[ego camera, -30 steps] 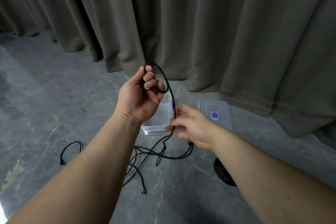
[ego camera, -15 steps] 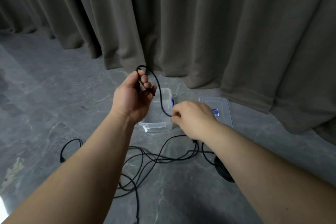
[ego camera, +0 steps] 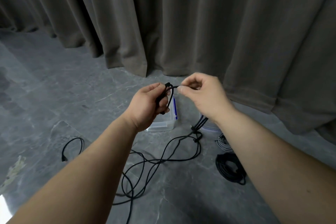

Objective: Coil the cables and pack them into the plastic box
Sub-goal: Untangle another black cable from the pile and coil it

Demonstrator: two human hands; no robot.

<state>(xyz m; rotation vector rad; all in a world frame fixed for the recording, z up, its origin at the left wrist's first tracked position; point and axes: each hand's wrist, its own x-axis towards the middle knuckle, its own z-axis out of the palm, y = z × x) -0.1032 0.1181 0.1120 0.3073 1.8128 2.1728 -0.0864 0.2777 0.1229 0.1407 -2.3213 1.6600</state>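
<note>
Down on the floor (ego camera: 54, 82) most of the black cable (ego camera: 154, 162) lies in loose crossing loops, so my guess is that pulling in more slack could tighten a crossing into a knot or snag on its own plug. Left hand (ego camera: 147, 105) is curled round the few loops made so far, right hand (ego camera: 201, 94) pinches the strand between thumb and forefinger just beside it. Plastic box (ego camera: 163, 125) sits open right below the hands, nothing visibly packed yet.

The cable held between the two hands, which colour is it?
Black. The thin black cable shows best in the head view.
</note>
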